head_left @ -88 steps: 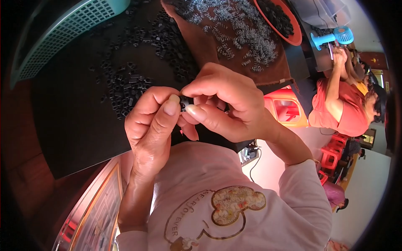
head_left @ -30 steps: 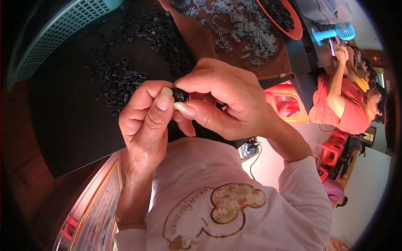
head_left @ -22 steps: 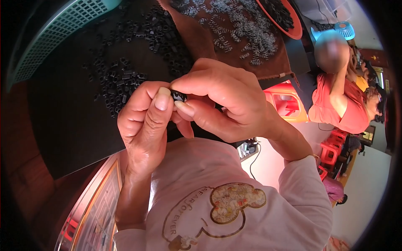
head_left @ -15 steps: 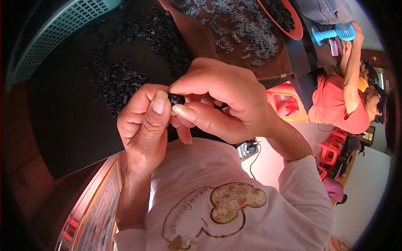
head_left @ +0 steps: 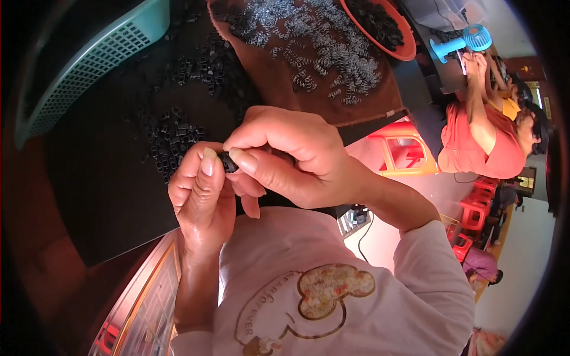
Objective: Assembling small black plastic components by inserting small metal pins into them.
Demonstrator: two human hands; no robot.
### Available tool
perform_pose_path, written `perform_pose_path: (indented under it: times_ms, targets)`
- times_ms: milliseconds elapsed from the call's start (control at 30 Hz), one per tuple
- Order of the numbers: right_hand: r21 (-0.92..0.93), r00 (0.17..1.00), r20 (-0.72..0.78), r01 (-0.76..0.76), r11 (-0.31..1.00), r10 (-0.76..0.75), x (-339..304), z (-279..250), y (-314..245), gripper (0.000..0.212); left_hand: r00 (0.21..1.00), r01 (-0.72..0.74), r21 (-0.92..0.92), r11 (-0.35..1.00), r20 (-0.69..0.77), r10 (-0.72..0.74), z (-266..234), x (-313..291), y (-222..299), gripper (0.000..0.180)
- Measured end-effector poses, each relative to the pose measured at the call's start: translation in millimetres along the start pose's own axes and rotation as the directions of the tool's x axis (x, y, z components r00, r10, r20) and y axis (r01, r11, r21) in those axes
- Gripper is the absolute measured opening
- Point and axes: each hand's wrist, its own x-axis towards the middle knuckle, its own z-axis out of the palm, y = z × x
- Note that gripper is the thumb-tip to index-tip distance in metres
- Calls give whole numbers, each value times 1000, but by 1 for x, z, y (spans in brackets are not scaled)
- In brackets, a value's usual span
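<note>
Between my two hands, above the near edge of the dark table (head_left: 101, 219), sits a small black plastic part (head_left: 228, 162). My left hand (head_left: 202, 193) pinches it from the left with thumb and fingers. From the right, my right hand (head_left: 291, 160) closes thumb and forefinger on the same part, covering much of it. Just beyond my left hand lies a scatter of small black plastic parts (head_left: 175, 139). Farther off, many small metal springs (head_left: 347, 53) are spread over a brown cloth (head_left: 273, 80).
A green perforated basket (head_left: 98, 65) stands at the far left. An orange-red bowl (head_left: 407, 47) of black pieces sits at the far right. Beyond are a red stool (head_left: 404, 148), a blue fan (head_left: 469, 40) and a co-worker in a red shirt (head_left: 481, 142).
Both hands have shifted slightly left and down in the picture, still gripping the black part, which now shows less between my fingertips. The co-worker's raised hand has come down from the fan.
</note>
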Motion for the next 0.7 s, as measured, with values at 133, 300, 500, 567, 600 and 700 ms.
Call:
perform_pose_path:
  times_ms: [133, 300, 500, 567, 600, 700]
  targets:
    - [-16, 998, 60, 8, 1000, -7, -1, -5, -1, 5, 1000, 0, -3, 1000, -13, 0, -1, -1, -1, 33]
    - [-265, 999, 15, 43, 963, -40, 1, -17, -11, 5, 999, -13, -46, 999, 34, 15, -3, -1, -2, 31]
    - [-424, 997, -60, -61, 903, 40, -3, -47, -17, 4, 1000, -18, -43, 999, 17, 18, -3, 1, -2, 27]
    - [-503, 998, -56, -7, 864, -25, -1, -58, -12, 4, 999, -22, -5, 1000, 43, 22, -4, 1, -1, 27]
    - [-545, 998, -61, -5, 838, -33, 0, -63, -11, 5, 999, -23, -6, 1000, 44, 24, -3, 0, -1, 27]
    - [-671, 999, -15, 15, 742, -34, 10, -81, -5, 9, 999, -25, 36, 999, 22, 24, 1, -1, 0, 26]
